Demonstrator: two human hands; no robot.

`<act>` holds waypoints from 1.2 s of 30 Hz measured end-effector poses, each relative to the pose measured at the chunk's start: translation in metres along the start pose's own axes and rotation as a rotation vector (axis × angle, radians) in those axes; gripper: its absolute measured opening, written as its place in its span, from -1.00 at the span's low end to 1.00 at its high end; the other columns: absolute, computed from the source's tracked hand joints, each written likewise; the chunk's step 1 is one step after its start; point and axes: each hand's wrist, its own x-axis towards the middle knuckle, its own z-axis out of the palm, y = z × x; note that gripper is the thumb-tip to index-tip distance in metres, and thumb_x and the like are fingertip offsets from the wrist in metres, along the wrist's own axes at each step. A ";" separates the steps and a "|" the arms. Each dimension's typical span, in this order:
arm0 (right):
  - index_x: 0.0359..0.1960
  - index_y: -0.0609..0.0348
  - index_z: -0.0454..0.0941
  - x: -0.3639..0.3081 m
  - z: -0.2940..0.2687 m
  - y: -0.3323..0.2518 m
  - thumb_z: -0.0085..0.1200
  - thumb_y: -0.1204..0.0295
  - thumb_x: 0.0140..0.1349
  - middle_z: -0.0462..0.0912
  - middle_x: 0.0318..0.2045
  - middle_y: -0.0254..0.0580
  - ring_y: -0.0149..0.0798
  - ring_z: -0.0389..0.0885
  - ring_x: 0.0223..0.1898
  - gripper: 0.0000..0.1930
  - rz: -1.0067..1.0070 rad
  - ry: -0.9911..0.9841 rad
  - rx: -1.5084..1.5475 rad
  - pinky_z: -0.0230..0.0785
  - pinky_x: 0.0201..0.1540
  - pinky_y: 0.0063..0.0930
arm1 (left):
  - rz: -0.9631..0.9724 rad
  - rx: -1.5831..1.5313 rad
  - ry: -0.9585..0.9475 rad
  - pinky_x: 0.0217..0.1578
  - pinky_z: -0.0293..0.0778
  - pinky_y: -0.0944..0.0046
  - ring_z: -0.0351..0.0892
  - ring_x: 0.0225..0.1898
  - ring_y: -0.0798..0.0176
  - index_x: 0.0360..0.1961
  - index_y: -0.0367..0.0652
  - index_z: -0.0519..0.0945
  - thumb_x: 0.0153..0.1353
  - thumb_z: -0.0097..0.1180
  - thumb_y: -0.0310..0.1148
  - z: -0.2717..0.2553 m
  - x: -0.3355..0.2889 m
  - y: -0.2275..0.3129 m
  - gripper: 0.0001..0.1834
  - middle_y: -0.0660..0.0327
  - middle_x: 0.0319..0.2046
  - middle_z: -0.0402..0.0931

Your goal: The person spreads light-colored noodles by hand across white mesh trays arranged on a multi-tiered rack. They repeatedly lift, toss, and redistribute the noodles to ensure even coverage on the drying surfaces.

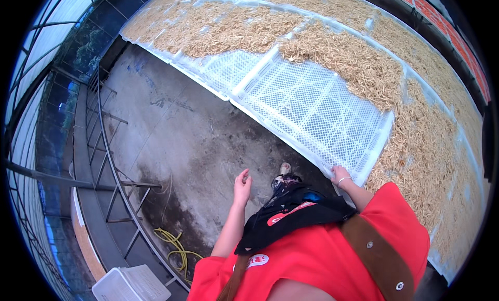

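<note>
A white rectangular plastic mesh tray (312,108), largely bare, lies ahead, pale tan strips (353,67) heaped along its far edge. Leftward, a coiled yellow hose (176,246) lies on the grey concrete floor (161,114). The right hand (341,175) grips the tray's near corner; the left hand (242,185) hangs loosely spread.

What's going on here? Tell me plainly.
A person in a red shirt has the right hand at the near rim of a white mesh tray. Its near part is bare; thin, pale pieces lie across its far part and on neighbouring trays. The left hand is empty, above the grey floor.
</note>
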 end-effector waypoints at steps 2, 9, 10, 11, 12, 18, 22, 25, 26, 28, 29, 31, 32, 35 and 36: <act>-0.19 0.08 0.41 0.008 0.004 -0.004 0.20 0.34 -0.06 0.50 -0.20 0.01 0.05 0.49 -0.10 -0.63 0.002 -0.094 0.123 0.37 -0.04 -0.19 | 0.005 0.114 -0.046 -0.13 0.45 0.34 0.52 -0.18 0.33 0.13 -0.16 0.43 0.22 0.03 -0.42 -0.030 0.050 0.023 -0.58 0.13 -0.06 0.43; -0.18 0.12 0.57 0.042 0.003 -0.020 0.14 0.16 0.01 0.63 -0.33 0.03 -0.04 0.60 -0.21 -0.62 0.355 -0.207 0.370 0.43 -0.12 -0.27 | 0.009 0.099 0.001 -0.18 0.45 0.34 0.52 -0.24 0.31 0.04 -0.19 0.50 0.18 0.05 -0.41 -0.097 0.251 0.069 -0.62 0.14 -0.21 0.49; -0.13 0.12 0.57 0.048 0.003 -0.026 0.19 0.07 -0.01 0.62 -0.32 0.05 -0.05 0.60 -0.20 -0.53 0.436 -0.162 0.507 0.42 -0.10 -0.28 | -0.009 0.073 -0.013 -0.18 0.45 0.34 0.51 -0.26 0.32 0.04 -0.22 0.49 0.18 0.05 -0.41 -0.094 0.282 0.075 -0.62 0.16 -0.23 0.50; -0.10 0.12 0.56 0.057 0.003 -0.037 0.19 0.02 -0.01 0.61 -0.25 0.07 -0.05 0.58 -0.14 -0.48 0.432 -0.186 0.495 0.41 -0.07 -0.28 | -0.034 0.061 -0.051 -0.19 0.45 0.35 0.51 -0.27 0.34 0.04 -0.24 0.49 0.18 0.04 -0.41 -0.090 0.308 0.083 -0.62 0.18 -0.25 0.50; -0.07 0.11 0.55 0.077 0.002 -0.043 0.18 -0.04 -0.02 0.60 -0.18 0.09 -0.05 0.56 -0.09 -0.43 0.436 -0.206 0.496 0.39 -0.03 -0.27 | -0.054 0.057 -0.100 -0.20 0.44 0.35 0.50 -0.28 0.35 0.03 -0.27 0.49 0.18 0.04 -0.41 -0.081 0.336 0.094 -0.62 0.20 -0.27 0.50; -0.06 0.08 0.56 0.106 -0.043 -0.113 -0.16 -0.12 0.20 0.55 -0.01 -0.07 0.03 0.46 0.03 -0.44 0.698 -0.370 0.165 0.31 0.08 -0.21 | 0.013 0.155 -0.455 -0.35 0.36 0.39 0.40 -0.34 0.42 0.13 -0.24 0.42 0.20 0.02 -0.40 -0.015 0.519 0.157 -0.56 0.26 -0.27 0.44; -0.04 0.13 0.55 0.090 -0.048 -0.116 -0.14 -0.13 0.19 0.59 -0.09 0.05 0.03 0.45 0.05 -0.41 0.952 -0.325 0.550 0.27 0.13 -0.20 | 0.311 0.417 -0.670 -0.22 0.43 0.29 0.46 -0.31 0.27 0.11 -0.25 0.45 0.18 0.03 -0.34 0.090 0.625 0.227 -0.54 0.12 -0.15 0.48; 0.08 0.13 0.45 0.106 -0.092 -0.127 -0.04 -0.08 0.17 0.45 0.05 0.13 0.12 0.35 0.13 -0.40 1.112 0.044 0.603 0.22 0.17 -0.15 | 0.482 0.516 -0.693 -0.08 0.41 0.17 0.48 -0.09 0.12 0.12 -0.26 0.43 0.17 0.05 -0.31 0.167 0.683 0.274 -0.51 -0.06 -0.07 0.44; 0.10 0.13 0.42 0.113 -0.103 -0.119 -0.01 -0.06 0.17 0.42 0.08 0.14 0.14 0.33 0.14 -0.40 1.141 0.185 0.570 0.21 0.18 -0.15 | 0.557 0.523 -0.683 -0.04 0.39 0.15 0.47 -0.06 0.07 0.13 -0.26 0.42 0.17 0.05 -0.29 0.197 0.697 0.285 -0.50 -0.07 -0.06 0.44; 0.16 0.14 0.33 0.141 -0.124 -0.068 0.02 -0.01 0.18 0.35 0.12 0.13 0.14 0.29 0.16 -0.38 1.056 0.473 0.509 0.17 0.22 -0.14 | 0.695 0.526 -0.666 0.03 0.35 0.11 0.43 -0.01 -0.03 0.14 -0.28 0.40 0.18 0.06 -0.25 0.275 0.714 0.315 -0.48 -0.11 -0.02 0.41; 0.18 0.14 0.31 0.160 -0.141 -0.044 0.01 0.00 0.19 0.35 0.12 0.13 0.13 0.30 0.16 -0.38 1.043 0.503 0.459 0.16 0.23 -0.15 | 0.752 0.547 -0.656 0.07 0.32 0.08 0.40 0.03 -0.08 0.15 -0.29 0.38 0.18 0.06 -0.23 0.311 0.718 0.326 -0.46 -0.13 0.01 0.40; 0.20 0.12 0.28 0.205 -0.183 0.018 0.00 0.00 0.20 0.34 0.13 0.14 0.11 0.29 0.17 -0.37 0.988 0.575 0.350 0.14 0.25 -0.16 | 0.824 0.585 -0.588 0.12 0.27 0.06 0.35 0.10 -0.12 0.16 -0.30 0.35 0.19 0.05 -0.20 0.370 0.733 0.320 -0.44 -0.14 0.06 0.36; 0.22 0.11 0.27 0.229 -0.203 0.058 0.01 0.00 0.20 0.32 0.15 0.14 0.11 0.27 0.18 -0.36 0.954 0.613 0.291 0.13 0.25 -0.17 | 0.861 0.606 -0.551 0.14 0.24 0.04 0.32 0.13 -0.14 0.17 -0.31 0.34 0.19 0.04 -0.19 0.399 0.738 0.316 -0.43 -0.15 0.08 0.35; 0.26 0.11 0.22 0.308 -0.272 0.175 0.02 0.00 0.18 0.28 0.20 0.11 0.09 0.22 0.22 -0.31 0.973 0.670 0.164 0.09 0.27 -0.17 | 0.958 0.685 -0.526 0.19 0.19 0.04 0.23 0.20 -0.16 0.18 -0.31 0.32 0.20 0.03 -0.14 0.476 0.735 0.332 -0.40 -0.16 0.15 0.29; 0.27 0.11 0.20 0.333 -0.292 0.213 0.00 -0.03 0.18 0.26 0.21 0.10 0.08 0.21 0.24 -0.30 0.939 0.712 0.103 0.08 0.29 -0.18 | 0.998 0.697 -0.519 0.19 0.19 0.05 0.23 0.20 -0.16 0.19 -0.31 0.31 0.20 0.03 -0.12 0.505 0.738 0.335 -0.38 -0.15 0.16 0.27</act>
